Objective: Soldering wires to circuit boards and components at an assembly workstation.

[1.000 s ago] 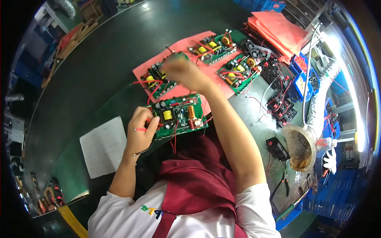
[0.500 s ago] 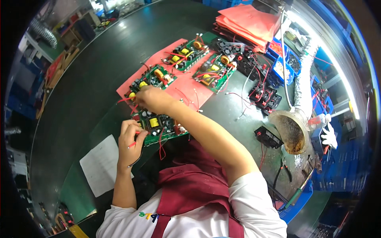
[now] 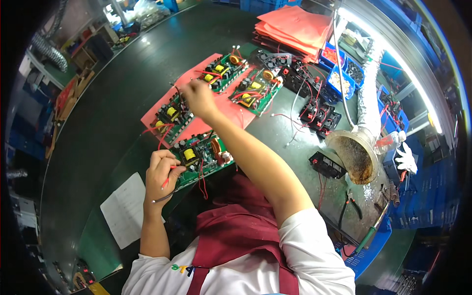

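Note:
Nearest me is a green circuit board [image 3: 209, 158] with a yellow transformer, a copper-coloured coil and red leads hanging from its front edge. My left hand [image 3: 162, 173] is closed at its left end, gripping the board, with red wire showing between the fingers. My right hand [image 3: 197, 100] is above a second circuit board [image 3: 172, 114] on the pink sheet [image 3: 153, 116], near that board's far end. Its fingers are smeared by motion, so whether they hold anything cannot be made out. Two more boards, a far board [image 3: 223, 68] and a right-hand board [image 3: 255, 90], lie beyond.
To the right are black fan units [image 3: 319, 117], a black fan panel [image 3: 327, 165] and a fume extraction hood [image 3: 355, 153]. Pliers [image 3: 350, 204] lie nearer me. Pink sheets [image 3: 294, 30] are stacked behind, beside blue parts bins [image 3: 340, 81]. White paper [image 3: 123, 211] lies at left.
My right hand has moved away and to the right, from the second board's near end to its far end. My left hand stays at the near board's left end.

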A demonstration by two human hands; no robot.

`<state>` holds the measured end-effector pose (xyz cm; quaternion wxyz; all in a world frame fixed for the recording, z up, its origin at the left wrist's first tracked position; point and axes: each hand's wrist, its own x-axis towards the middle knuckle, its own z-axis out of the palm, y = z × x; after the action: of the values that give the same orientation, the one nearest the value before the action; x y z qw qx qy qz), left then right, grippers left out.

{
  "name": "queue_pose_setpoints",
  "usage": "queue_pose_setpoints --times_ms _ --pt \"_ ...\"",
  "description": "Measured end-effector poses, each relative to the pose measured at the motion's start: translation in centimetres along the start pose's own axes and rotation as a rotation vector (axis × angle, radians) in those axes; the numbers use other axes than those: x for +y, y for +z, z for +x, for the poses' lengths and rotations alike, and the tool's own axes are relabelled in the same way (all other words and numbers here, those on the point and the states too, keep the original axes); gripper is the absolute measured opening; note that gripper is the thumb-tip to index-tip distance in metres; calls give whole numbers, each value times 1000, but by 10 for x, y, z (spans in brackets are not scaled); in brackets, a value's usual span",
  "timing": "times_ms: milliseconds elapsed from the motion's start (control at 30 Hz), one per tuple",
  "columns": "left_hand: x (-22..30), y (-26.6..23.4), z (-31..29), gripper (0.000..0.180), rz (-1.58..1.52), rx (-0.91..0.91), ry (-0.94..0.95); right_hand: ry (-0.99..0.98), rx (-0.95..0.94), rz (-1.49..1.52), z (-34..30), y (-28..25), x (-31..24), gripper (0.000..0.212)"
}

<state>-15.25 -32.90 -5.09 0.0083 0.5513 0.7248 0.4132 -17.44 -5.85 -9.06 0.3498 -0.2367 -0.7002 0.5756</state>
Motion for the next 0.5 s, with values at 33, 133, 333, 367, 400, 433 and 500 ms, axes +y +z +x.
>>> queue_pose_setpoints --times_ms 33,133,333,367,400,433,500 --pt "3 -3 3 20 26 6 49 238 89 209 6 -9 0 33" --pt "18 -17 24 30 -27 42 175 275 300 9 0 -39 -8 46" --pt "75 -68 78 38 118 -54 483 -271 -476 -132 -55 -108 -78 67" --pt "89 -73 80 40 75 -89 475 -221 -594 -90 -60 -111 -90 69" --pt "101 -75 86 42 -4 -111 563 -242 -701 -16 -66 -114 -100 71" --pt "112 -76 91 45 -71 -144 598 -287 -786 -10 -74 -116 -108 75" --pt "129 -81 104 44 -173 -208 701 -255 -986 106 -88 -118 -118 80"
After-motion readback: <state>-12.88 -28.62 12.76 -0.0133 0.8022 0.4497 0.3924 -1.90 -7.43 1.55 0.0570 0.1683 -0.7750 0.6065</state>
